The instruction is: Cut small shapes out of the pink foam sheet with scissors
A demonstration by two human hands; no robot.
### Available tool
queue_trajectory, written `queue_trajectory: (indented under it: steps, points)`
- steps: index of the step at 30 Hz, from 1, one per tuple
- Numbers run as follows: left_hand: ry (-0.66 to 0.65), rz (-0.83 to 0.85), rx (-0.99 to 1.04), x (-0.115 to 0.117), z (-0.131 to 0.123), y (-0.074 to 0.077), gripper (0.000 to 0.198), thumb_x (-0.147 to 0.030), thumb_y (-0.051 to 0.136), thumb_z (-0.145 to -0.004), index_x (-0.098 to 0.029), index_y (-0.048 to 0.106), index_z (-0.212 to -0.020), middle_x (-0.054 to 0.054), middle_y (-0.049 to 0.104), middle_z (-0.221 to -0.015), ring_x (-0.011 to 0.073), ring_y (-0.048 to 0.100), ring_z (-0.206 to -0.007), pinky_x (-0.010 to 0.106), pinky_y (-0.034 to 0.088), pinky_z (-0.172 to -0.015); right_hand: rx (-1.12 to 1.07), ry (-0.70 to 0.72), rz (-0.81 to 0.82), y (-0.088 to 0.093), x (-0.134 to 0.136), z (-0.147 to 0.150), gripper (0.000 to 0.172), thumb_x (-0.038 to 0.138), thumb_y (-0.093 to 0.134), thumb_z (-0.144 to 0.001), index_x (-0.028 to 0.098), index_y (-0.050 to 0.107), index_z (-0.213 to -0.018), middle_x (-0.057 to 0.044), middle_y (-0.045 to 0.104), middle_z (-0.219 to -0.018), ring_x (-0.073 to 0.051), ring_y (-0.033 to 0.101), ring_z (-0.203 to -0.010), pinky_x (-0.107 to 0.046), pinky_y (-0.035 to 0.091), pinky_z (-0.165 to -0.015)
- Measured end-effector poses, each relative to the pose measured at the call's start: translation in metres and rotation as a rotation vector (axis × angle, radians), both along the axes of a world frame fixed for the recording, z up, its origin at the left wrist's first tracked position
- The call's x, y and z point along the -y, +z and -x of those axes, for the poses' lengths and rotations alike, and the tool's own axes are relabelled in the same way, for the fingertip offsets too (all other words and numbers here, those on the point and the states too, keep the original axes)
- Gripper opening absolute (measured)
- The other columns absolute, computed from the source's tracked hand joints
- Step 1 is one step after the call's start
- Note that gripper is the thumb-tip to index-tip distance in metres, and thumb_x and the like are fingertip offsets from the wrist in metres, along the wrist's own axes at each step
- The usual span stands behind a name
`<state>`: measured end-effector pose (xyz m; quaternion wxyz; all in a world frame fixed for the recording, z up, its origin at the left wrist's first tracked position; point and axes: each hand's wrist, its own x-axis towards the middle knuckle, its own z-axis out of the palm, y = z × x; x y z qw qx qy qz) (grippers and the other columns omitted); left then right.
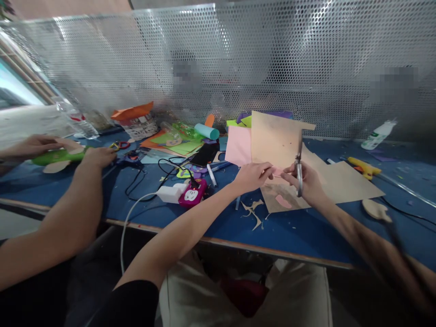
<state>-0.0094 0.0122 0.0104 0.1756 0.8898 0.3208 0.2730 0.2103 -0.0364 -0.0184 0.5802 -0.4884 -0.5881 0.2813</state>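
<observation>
My left hand [252, 177] is closed, its fingertips pinching a small pink paper piece [277, 172] above the table. Opposite it, my right hand [310, 182] is wrapped round a pair of scissors [299, 175], which stand upright with the blades pointing away from me. The fingertips of that hand also reach the edge of the pink piece. Beneath both hands lie tan paper sheets [350, 181], and another small pink cutout [284, 201] rests on them. A larger pink sheet [238, 145] is behind my left hand. Curled tan paper scraps [252, 213] lie nearer the table edge.
A magenta power strip [193, 193] with a white plug and cables sits left of my forearm. On the right are a yellow glue gun [364, 169] and a white bottle [379, 135]. At far left, a co-worker's hands [97, 158] hold a green item. A perforated metal screen [218, 59] stands behind.
</observation>
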Motion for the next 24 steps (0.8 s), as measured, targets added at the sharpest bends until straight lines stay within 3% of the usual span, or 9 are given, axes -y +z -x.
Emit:
queue_trajectory:
  steps: [6, 11, 16, 19, 22, 24]
  points:
    - [0.022, -0.046, -0.005, -0.002, 0.000, 0.000, 0.036, -0.041, 0.048, -0.113, -0.021, 0.076, -0.101, 0.004, 0.083, -0.099, 0.0172, 0.073, -0.083, 0.027, 0.043, -0.070, 0.024, -0.019, -0.025, -0.006, -0.005, -0.006, 0.037, 0.049, 0.083, -0.070, 0.024, 0.061, -0.085, -0.003, 0.073, -0.083, -0.016, 0.059, -0.061, -0.030, 0.047, -0.057]
    - [0.018, -0.031, 0.001, -0.001, 0.000, -0.001, 0.034, -0.039, 0.049, -0.112, -0.021, 0.075, -0.101, 0.003, 0.083, -0.099, 0.0167, 0.073, -0.083, 0.027, 0.042, -0.069, 0.016, -0.012, -0.046, -0.004, -0.003, -0.003, 0.033, 0.046, 0.084, -0.070, 0.023, 0.063, -0.083, -0.004, 0.073, -0.085, -0.014, 0.054, -0.058, -0.029, 0.044, -0.056]
    - [0.030, -0.016, 0.030, -0.002, 0.000, -0.003, 0.037, -0.045, 0.051, -0.111, -0.021, 0.074, -0.096, 0.004, 0.081, -0.093, 0.0166, 0.071, -0.080, 0.026, 0.042, -0.068, -0.036, 0.032, -0.028, 0.000, 0.000, 0.002, 0.029, 0.042, 0.084, -0.071, 0.024, 0.064, -0.083, -0.003, 0.071, -0.087, -0.015, 0.058, -0.064, -0.029, 0.046, -0.059]
    - [-0.032, 0.127, 0.177, -0.004, -0.002, -0.009, 0.034, -0.051, 0.061, -0.105, -0.019, 0.072, -0.100, 0.005, 0.080, -0.095, 0.0155, 0.070, -0.076, 0.025, 0.047, -0.067, -0.104, 0.051, 0.007, -0.001, -0.001, 0.003, 0.029, 0.039, 0.085, -0.070, 0.024, 0.064, -0.082, -0.001, 0.069, -0.083, -0.013, 0.056, -0.060, -0.027, 0.044, -0.055]
    - [-0.151, 0.368, 0.401, -0.006, -0.005, -0.016, 0.042, -0.058, 0.064, -0.102, -0.016, 0.068, -0.106, 0.007, 0.079, -0.096, 0.0119, 0.065, -0.064, 0.025, 0.051, -0.061, -0.181, 0.061, 0.039, -0.003, -0.003, 0.005, 0.031, 0.039, 0.086, -0.067, 0.023, 0.062, -0.079, 0.000, 0.069, -0.082, -0.011, 0.054, -0.056, -0.025, 0.042, -0.051]
    - [-0.186, 0.435, 0.469, -0.006, -0.005, -0.019, 0.047, -0.062, 0.064, -0.101, -0.016, 0.068, -0.104, 0.007, 0.077, -0.092, 0.0098, 0.060, -0.058, 0.024, 0.051, -0.058, -0.184, 0.067, 0.059, -0.003, -0.003, 0.006, 0.033, 0.041, 0.087, -0.066, 0.023, 0.062, -0.079, 0.000, 0.068, -0.081, -0.010, 0.052, -0.053, -0.024, 0.041, -0.049]
